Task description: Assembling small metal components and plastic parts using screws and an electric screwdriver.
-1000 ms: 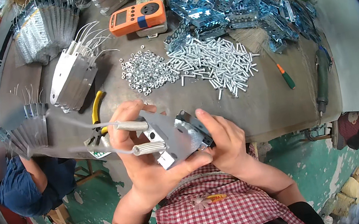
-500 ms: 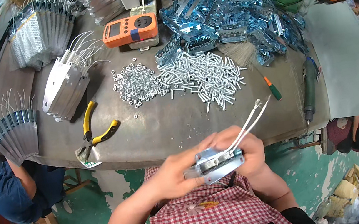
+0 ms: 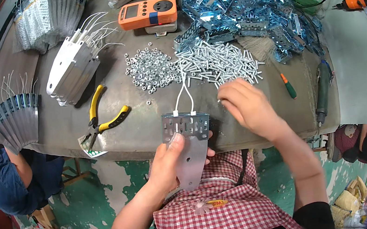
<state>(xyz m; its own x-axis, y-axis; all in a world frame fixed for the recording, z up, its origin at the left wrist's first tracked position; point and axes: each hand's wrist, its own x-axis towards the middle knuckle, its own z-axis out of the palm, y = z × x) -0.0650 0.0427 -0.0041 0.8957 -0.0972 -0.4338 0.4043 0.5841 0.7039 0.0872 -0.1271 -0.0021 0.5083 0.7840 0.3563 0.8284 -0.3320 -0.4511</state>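
Note:
My left hand (image 3: 163,165) is closed round a tapered grey metal plate (image 3: 192,162), its thumb on the face and fingers behind. A slotted metal bracket (image 3: 199,122) sits across the plate's wide far end. Two white wires (image 3: 179,101) rise from that end toward the loose parts. My right hand (image 3: 252,110) is pinched just in front of a pile of silver screws (image 3: 227,61). A tiny pale bit shows at its fingertips, too small to name. To the left of the screws lies a heap of small nuts (image 3: 149,70).
Yellow-handled pliers (image 3: 99,114) lie at left, near fanned wired plates (image 3: 17,116) and a white wired stack (image 3: 74,66). An orange meter (image 3: 147,13) stands behind the nuts. Blue-tinted brackets (image 3: 244,12) heap at back right, near a green-handled screwdriver (image 3: 288,86) and a power screwdriver (image 3: 322,90).
Both hands were together on the metal piece. My right hand has let go and moved forward-right to the screws; my left has turned the plate flat, wires pointing away.

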